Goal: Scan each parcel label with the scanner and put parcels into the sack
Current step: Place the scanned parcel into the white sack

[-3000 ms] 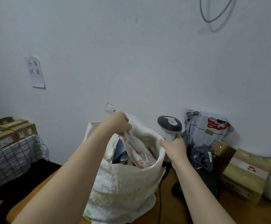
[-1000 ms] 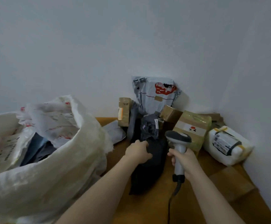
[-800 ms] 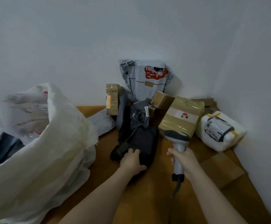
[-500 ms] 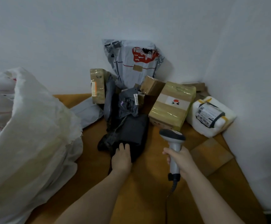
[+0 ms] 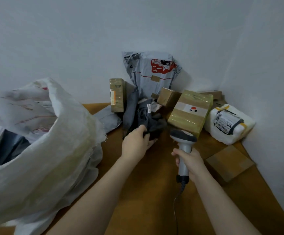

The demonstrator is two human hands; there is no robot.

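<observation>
Gripping the near end of a dark parcel (image 5: pixel 154 124), the left hand (image 5: pixel 135 144) has its fingers curled into the crumpled plastic, thumb side up. The bag lies on the brown table (image 5: pixel 146 197) at the front of the parcel heap. A small white tag shows on the grey bundle just behind it.

The right hand (image 5: pixel 191 161) is wrapped round the handle of the scanner (image 5: pixel 183 140). The scanner stands upright, its grey head just to the right of the dark parcel and level with it. Its cable (image 5: pixel 176 211) hangs down from the handle's base toward the table's near edge.

The sack (image 5: pixel 53 150) slumps on the table to the left, mouth open, with a white red-printed parcel and something dark inside.

Directly behind the scanner head sits a taped box (image 5: pixel 191 111) with a white band and a red-and-black mark, tilted on the pile. To its right a white wrapped parcel (image 5: pixel 229 123) with a black label lies against the corner wall. A grey mailer (image 5: pixel 152 73) leans upright on the back wall. A small brown box (image 5: pixel 167 97) rests below it, and a narrow taped box (image 5: pixel 116 94) stands on end to the left. A flat cardboard piece (image 5: pixel 229 164) lies on the table right of the right hand.
</observation>
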